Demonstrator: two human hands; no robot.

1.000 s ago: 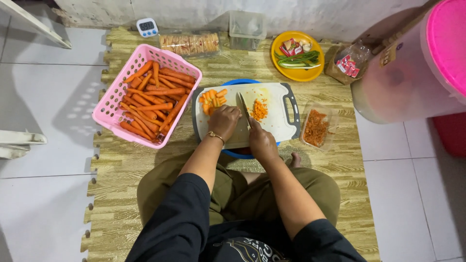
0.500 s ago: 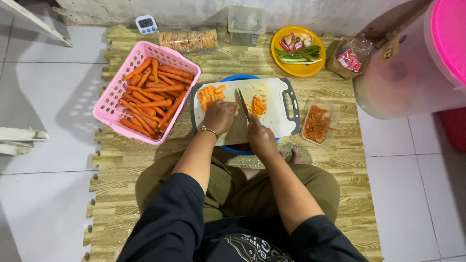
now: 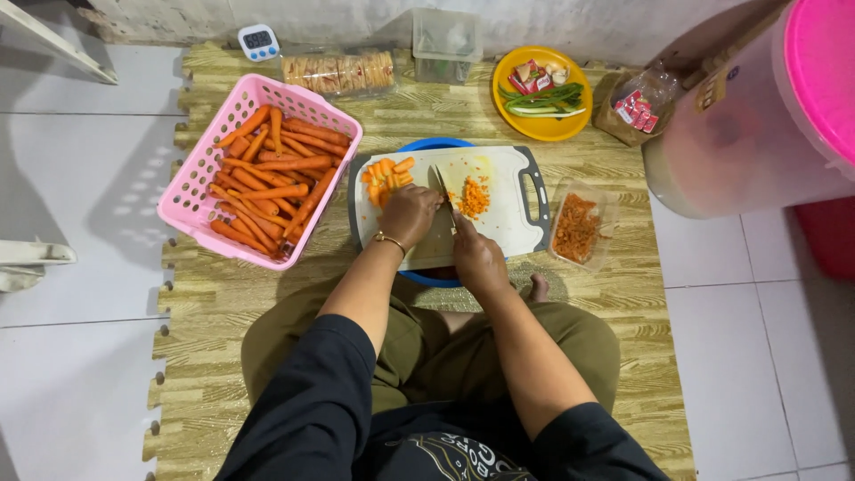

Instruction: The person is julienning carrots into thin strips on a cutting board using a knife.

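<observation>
Pink basket on the far left is packed with whole peeled carrots, sitting just beside the white cutting board. On the board's left end there's a little stack of carrot sticks, then the left hand, fingers curled down over whatever is being cut — that piece itself is hidden under the hand. Right next to it the knife stands blade-down, with the right hand wrapped tight round the handle, and a pile of diced carrot just past the blade. Further right, a clear tub of chopped bits.

Risk looks obvious: the blade runs right against the left fingertips, so a slip off round carrot could nick them. The board also sits on a blue bowl — could rock.

Versus half a second ago, hardly anything differs; hands and knife sit in the same spot.
</observation>
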